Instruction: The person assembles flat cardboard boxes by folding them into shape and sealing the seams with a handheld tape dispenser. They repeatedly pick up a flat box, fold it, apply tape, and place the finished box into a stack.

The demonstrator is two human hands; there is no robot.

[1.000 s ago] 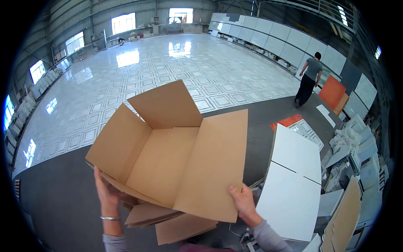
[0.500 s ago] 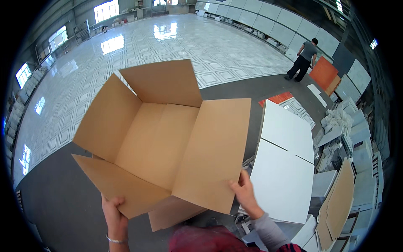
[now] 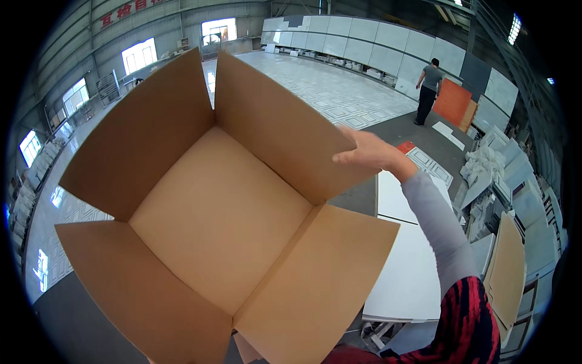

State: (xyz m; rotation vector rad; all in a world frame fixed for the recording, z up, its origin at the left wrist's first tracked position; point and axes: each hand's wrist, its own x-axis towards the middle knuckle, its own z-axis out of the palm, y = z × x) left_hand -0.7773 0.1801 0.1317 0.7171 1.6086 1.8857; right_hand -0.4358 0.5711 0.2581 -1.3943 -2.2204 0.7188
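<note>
While gripped at its far flap by the right hand (image 3: 370, 151), cardboard box (image 3: 218, 224) mouth-up toward the camera.

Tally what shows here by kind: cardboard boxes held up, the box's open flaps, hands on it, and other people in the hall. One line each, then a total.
Cardboard box: 1
Open flaps on it: 4
Hands in view: 1, the right hand gripping the far flap's edge
Other person standing far off: 1
Total: 7

Right hand (image 3: 370, 155) raised, arm outstretched, fingers (image 3: 347, 158) curled.
</note>
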